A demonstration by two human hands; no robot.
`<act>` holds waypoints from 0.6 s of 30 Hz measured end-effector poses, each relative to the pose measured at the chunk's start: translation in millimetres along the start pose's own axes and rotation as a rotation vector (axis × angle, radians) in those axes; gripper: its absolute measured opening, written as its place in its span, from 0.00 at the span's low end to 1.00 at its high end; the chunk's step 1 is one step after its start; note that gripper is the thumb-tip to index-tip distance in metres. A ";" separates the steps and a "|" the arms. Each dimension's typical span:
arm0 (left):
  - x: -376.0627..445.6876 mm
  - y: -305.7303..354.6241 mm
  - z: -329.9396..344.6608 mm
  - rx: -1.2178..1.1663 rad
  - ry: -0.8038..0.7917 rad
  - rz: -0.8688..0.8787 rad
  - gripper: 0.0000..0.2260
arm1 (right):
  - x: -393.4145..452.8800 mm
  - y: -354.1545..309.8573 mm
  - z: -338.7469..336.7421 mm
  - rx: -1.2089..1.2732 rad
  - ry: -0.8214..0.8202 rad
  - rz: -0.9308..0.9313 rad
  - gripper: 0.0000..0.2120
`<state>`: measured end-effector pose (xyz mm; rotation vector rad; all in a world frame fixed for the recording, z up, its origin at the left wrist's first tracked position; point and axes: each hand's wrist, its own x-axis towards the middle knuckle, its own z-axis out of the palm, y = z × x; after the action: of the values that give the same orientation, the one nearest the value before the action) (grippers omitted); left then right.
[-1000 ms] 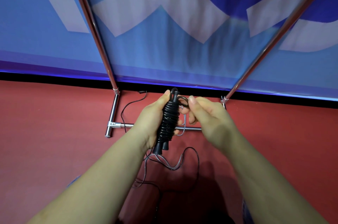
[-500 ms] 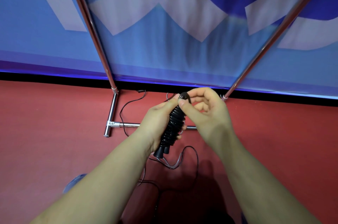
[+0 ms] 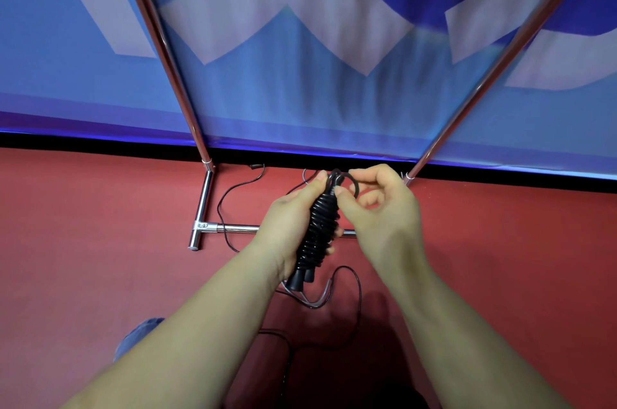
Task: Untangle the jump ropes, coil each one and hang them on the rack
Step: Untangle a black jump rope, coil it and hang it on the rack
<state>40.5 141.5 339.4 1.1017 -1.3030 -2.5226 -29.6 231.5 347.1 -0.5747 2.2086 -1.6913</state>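
Coiling step nearly done: left hand (image 3: 290, 225) grip wrapped round the black rope-wound jump-rope handles (image 3: 319, 231), held above the red floor (image 3: 100, 258); right hand (image 3: 377, 208) pinching the last black rope loop (image 3: 350, 183). Next, probably: tucking that end, then lifting to the chrome rack (image 3: 200, 155).

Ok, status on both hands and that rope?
Left hand grips coiled rope bundle. Right hand pinches the loose end at its top. Not on rack yet. More rope loose on floor below.
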 end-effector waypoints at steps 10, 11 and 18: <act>0.4 -0.3 -3.0 0.024 -0.015 0.032 0.34 | -3.8 1.6 5.2 -0.167 0.044 -0.230 0.11; -0.4 0.2 -3.5 0.023 -0.005 0.041 0.32 | -4.9 1.5 5.5 -0.210 0.036 -0.273 0.12; 1.7 0.8 -7.8 0.150 0.128 0.179 0.18 | -23.4 -11.7 10.6 -0.272 -0.089 -0.182 0.27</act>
<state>44.0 135.1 336.1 1.0988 -1.5016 -2.2205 -2.6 231.2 355.5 -0.9253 2.4003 -1.4207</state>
